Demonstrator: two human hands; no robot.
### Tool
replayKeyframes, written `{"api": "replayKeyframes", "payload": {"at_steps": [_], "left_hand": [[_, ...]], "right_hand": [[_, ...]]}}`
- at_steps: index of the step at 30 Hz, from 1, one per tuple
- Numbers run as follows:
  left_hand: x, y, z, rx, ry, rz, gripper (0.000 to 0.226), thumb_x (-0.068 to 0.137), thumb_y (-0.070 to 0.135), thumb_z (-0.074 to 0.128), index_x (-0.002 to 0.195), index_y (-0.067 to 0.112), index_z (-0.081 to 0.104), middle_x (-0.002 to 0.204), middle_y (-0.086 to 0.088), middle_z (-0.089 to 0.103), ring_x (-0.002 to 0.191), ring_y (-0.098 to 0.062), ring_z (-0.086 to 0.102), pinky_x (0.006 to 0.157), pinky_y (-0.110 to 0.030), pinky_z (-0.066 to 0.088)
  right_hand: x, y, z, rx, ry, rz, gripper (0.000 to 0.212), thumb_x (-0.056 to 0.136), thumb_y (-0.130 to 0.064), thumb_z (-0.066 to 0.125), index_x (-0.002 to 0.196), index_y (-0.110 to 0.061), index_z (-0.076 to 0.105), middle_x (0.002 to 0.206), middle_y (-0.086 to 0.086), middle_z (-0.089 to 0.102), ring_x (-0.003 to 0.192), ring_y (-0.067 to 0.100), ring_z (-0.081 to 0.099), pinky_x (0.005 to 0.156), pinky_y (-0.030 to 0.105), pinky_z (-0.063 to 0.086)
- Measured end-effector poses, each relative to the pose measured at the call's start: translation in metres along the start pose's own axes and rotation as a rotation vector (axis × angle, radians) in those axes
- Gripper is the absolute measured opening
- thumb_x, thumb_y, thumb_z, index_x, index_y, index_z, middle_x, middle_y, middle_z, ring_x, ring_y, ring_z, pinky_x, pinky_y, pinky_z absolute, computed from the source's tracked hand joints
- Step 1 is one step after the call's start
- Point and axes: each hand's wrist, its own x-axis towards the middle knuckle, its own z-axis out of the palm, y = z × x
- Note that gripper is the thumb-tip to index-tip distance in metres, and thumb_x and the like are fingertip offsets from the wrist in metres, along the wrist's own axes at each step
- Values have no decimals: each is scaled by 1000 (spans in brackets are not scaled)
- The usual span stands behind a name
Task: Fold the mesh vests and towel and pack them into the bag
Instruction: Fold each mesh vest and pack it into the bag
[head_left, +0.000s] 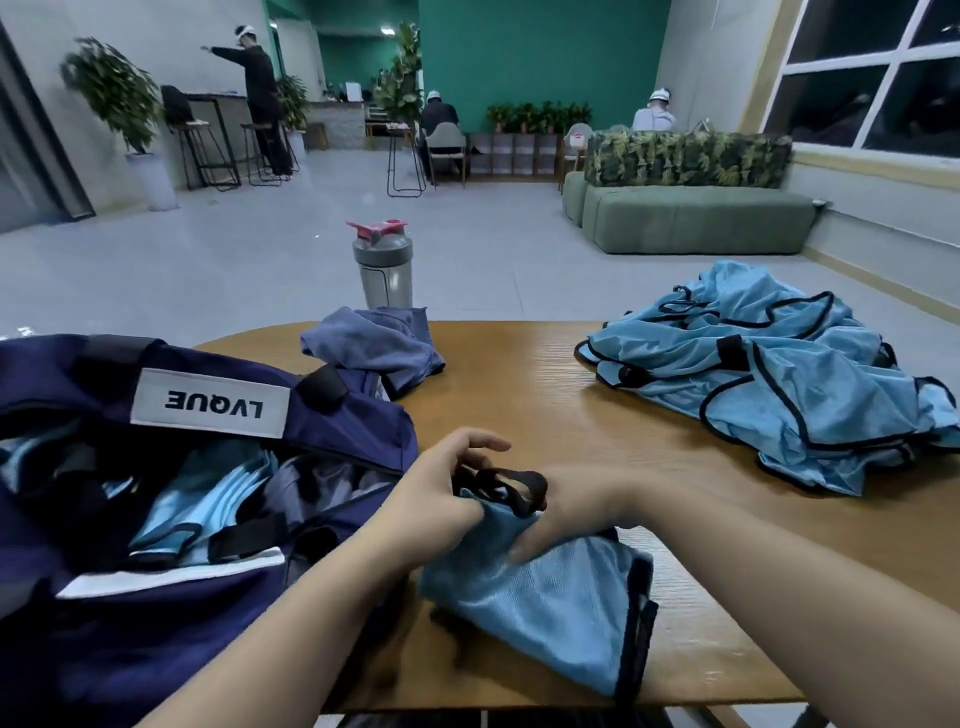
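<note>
A folded light-blue mesh vest (561, 603) with black trim lies near the front edge of the wooden table (519, 395). My right hand (566, 509) grips its upper end, and a black strap loop sticks up beside the hand. My left hand (441, 483) has curled fingers at that same strap and vest end. At the left sits the open navy bag (208, 415) with several blue vests inside. A heap of unfolded blue vests (769, 374) fills the right side. The crumpled grey-blue towel (374, 343) lies at the back, partly on the bag.
A grey shaker bottle (383, 270) with a pink lid stands at the table's far edge behind the towel. Beyond are a tiled floor, a green sofa (696, 218), stools, plants and three people far off.
</note>
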Motion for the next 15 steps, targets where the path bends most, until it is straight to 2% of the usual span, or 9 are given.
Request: {"api": "replayKeyframes", "payload": {"at_steps": [2, 3, 5, 7, 9, 10, 12, 13, 15], "left_hand": [[-4, 1, -13, -11, 60, 29, 54, 60, 3, 45, 103, 35, 56, 98, 3, 59, 87, -6, 60, 78, -19, 48], [-7, 1, -20, 16, 120, 33, 51, 65, 5, 49, 105, 38, 53, 105, 6, 57, 95, -4, 58, 84, -19, 47], [-12, -1, -36, 98, 313, 14, 47, 79, 9, 61, 112, 39, 45, 119, 11, 47, 112, -3, 48, 95, -21, 42], [-22, 2, -52, 47, 453, -94, 57, 80, 22, 74, 124, 29, 39, 124, 9, 42, 114, -6, 47, 94, -24, 41], [-31, 2, -64, -176, 423, -238, 71, 66, 44, 78, 123, 15, 46, 121, 1, 58, 103, -12, 61, 84, -27, 49], [-37, 1, -68, -295, 379, -270, 68, 67, 48, 76, 118, 11, 53, 114, -3, 67, 98, -15, 66, 82, -30, 52], [-49, 2, -72, -477, 343, -268, 35, 85, 31, 67, 112, 9, 62, 101, -6, 73, 92, -21, 70, 81, -35, 54], [-54, 3, -76, -500, 379, -269, 22, 91, 20, 60, 109, 9, 64, 96, -6, 74, 88, -21, 71, 78, -34, 55], [-64, 2, -91, -516, 471, -306, 14, 94, 11, 53, 101, 11, 65, 88, -5, 75, 79, -18, 71, 71, -31, 55]], "right_hand": [[4, -11, 2, 66, 64, -42, 37, 75, -23, 78, 107, -21, 60, 97, -4, 68, 94, 13, 64, 89, 28, 50], [6, -17, 2, 104, 117, -56, 33, 77, -18, 76, 106, -20, 60, 92, -6, 67, 87, 9, 63, 87, 26, 51], [8, -30, -1, 277, 199, -88, 30, 79, -15, 76, 105, -22, 64, 89, -6, 69, 84, 8, 65, 83, 28, 54], [12, -45, -3, 571, 236, -135, 22, 81, -11, 74, 100, -20, 68, 89, -1, 73, 84, 14, 69, 76, 28, 57], [20, -63, 1, 781, 270, -168, 14, 83, -7, 70, 92, -17, 70, 87, 2, 74, 79, 17, 71, 72, 28, 58], [27, -72, 6, 853, 276, -174, 13, 84, -5, 68, 91, -17, 70, 85, 2, 75, 77, 16, 71, 69, 27, 59], [41, -91, 18, 950, 238, -170, 14, 88, -4, 63, 93, -16, 68, 81, 0, 75, 74, 15, 72, 63, 25, 58], [47, -99, 24, 968, 203, -153, 13, 90, -5, 61, 95, -15, 67, 82, 1, 75, 74, 15, 72, 64, 25, 58], [60, -113, 35, 978, 153, -113, 13, 92, -6, 57, 98, -14, 65, 84, 4, 73, 75, 19, 70, 69, 30, 58]]}}
